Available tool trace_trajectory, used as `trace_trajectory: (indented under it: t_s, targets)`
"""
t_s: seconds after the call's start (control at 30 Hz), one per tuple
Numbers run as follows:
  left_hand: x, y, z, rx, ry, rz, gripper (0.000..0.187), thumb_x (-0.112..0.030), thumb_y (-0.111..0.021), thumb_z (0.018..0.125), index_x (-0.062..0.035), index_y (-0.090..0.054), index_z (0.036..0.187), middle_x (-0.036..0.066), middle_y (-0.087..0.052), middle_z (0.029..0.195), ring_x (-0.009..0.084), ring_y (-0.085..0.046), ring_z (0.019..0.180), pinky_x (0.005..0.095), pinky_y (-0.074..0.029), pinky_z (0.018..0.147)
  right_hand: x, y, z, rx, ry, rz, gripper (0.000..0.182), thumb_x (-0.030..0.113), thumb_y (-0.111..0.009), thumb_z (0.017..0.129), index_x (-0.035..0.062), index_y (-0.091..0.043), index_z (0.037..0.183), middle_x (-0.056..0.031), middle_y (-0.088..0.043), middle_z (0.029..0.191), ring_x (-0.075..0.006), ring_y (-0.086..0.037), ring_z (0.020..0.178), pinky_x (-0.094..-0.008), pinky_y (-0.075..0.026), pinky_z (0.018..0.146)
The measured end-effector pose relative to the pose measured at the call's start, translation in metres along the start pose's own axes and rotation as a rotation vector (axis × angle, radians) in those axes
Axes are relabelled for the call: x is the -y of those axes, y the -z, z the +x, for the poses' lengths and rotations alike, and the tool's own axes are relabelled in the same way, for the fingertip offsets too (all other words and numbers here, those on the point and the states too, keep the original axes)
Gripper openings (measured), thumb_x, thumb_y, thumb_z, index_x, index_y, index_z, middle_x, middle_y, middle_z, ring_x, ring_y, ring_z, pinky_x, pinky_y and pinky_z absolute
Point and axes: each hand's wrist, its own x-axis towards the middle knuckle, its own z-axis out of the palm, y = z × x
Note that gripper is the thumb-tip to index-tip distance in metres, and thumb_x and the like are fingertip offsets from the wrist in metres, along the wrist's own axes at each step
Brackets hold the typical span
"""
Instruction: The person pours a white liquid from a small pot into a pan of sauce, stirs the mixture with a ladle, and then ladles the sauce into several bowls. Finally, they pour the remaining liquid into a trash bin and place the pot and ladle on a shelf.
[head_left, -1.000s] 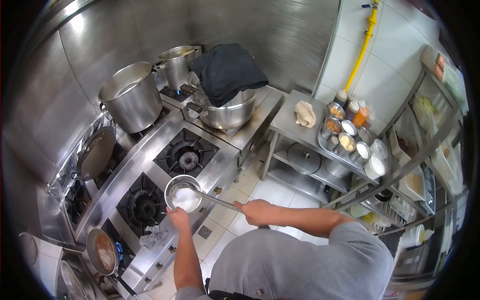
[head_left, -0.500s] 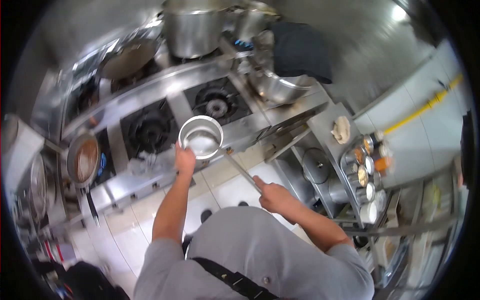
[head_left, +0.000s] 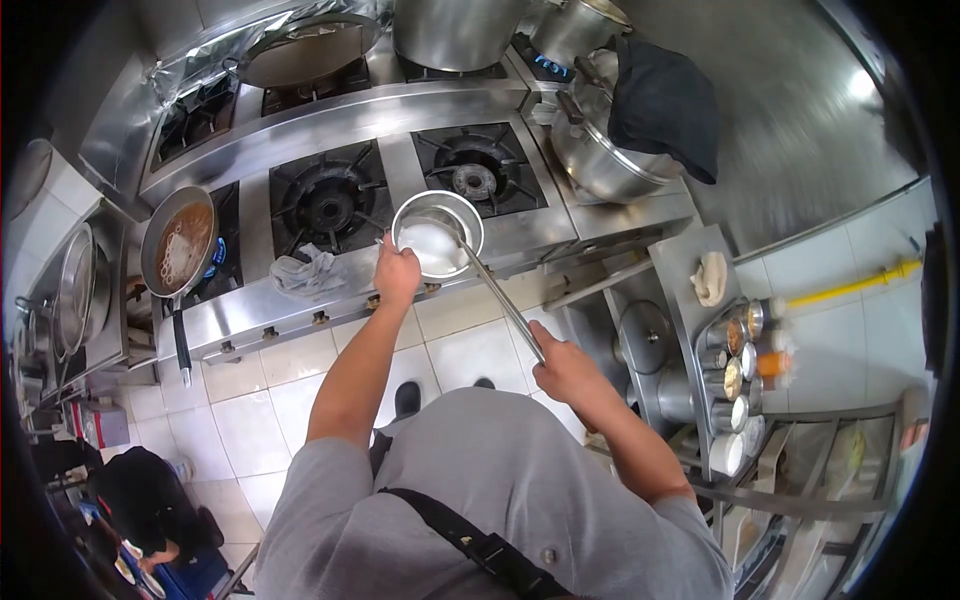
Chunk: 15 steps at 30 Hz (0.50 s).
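Observation:
My left hand (head_left: 398, 274) grips the rim of a round metal pot (head_left: 477, 222) with white contents, held above the front edge of the stove. My right hand (head_left: 568, 370) is closed round the long metal handle of a ladle (head_left: 503, 298), whose bowl end is inside the pot. Behind the pot is a black burner grate (head_left: 478, 180). A crumpled grey cloth (head_left: 306, 272) lies on the stove's front edge, left of my left hand.
A frying pan (head_left: 180, 243) with brown contents sits over a blue flame at left. Large pots (head_left: 455, 30) stand at the back. A dark cloth (head_left: 662, 108) drapes a pot at right, near condiment containers (head_left: 735, 375). Another person (head_left: 145, 500) is at lower left.
The view has shifted, so the stove and pans appear farther right or higher. Both hands still hold the pot and ladle. The other person shows more fully at lower left.

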Motion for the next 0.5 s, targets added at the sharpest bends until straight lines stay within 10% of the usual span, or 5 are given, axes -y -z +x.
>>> trace_trajectory:
  t_s: [0.5]
  targets:
    - [-0.001,0.000,-0.004,-0.051,-0.030,-0.037,0.045,-0.017,-0.051,0.088,-0.0111,-0.047,0.133,0.023,-0.061,0.117,0.0420,-0.061,0.108,0.0525,-0.049,0.090,-0.010,-0.015,-0.005,-0.145,0.095,-0.212,0.071,0.006,-0.057,0.080,-0.0040,-0.035,0.147,-0.0211,-0.066,0.080,-0.0389,-0.066,0.071,-0.0494,-0.053,0.069]
